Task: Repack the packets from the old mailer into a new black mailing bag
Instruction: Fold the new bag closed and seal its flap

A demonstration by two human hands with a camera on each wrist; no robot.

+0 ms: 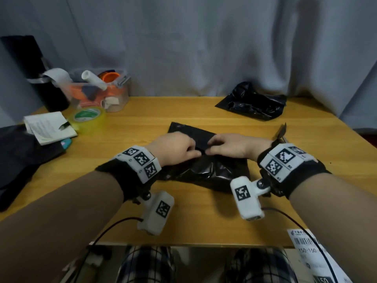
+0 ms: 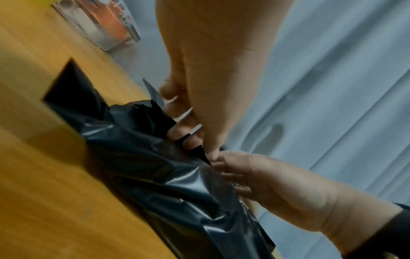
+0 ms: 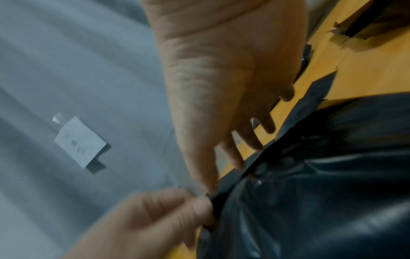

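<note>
The new black mailing bag (image 1: 214, 170) lies bulging at the table's middle, its flap (image 1: 189, 129) folded over toward me. My left hand (image 1: 195, 150) pinches the flap's fold from the left; in the left wrist view its curled fingers (image 2: 188, 133) clamp the black film (image 2: 155, 175). My right hand (image 1: 210, 148) meets it from the right, thumb on the near side and fingers behind the fold (image 3: 224, 177). The old mailer (image 1: 253, 105) lies crumpled and flat at the back right. No packets are visible.
A clear box of tape rolls (image 1: 98, 90), a yellow-green tape roll (image 1: 87, 117), a notepad (image 1: 49, 127) and dark cloth (image 1: 20, 156) crowd the left. A peeled black strip (image 1: 280, 131) lies right of my hand. A shipping label (image 1: 314, 254) overhangs the front right edge.
</note>
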